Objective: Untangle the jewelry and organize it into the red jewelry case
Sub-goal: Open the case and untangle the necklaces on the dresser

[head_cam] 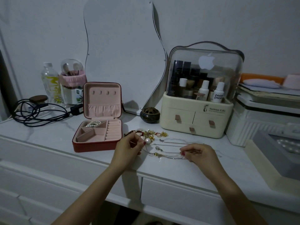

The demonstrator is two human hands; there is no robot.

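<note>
Hands at the untangling step: left hand (128, 148) and right hand (197, 154) each pinch thin silver chains (168, 151) lying tangled on the surface (48, 132). Red jewelry case (97, 135) stands open just left; next, ease one chain free.

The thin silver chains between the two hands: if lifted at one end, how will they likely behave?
The silver chains lie in loose, curving lines on the tabletop, so they will probably hang limp. Several strands run close together near the right hand, so one may drag others along. Small pendants could swing and snag. The left hand pinches something thin.
</note>
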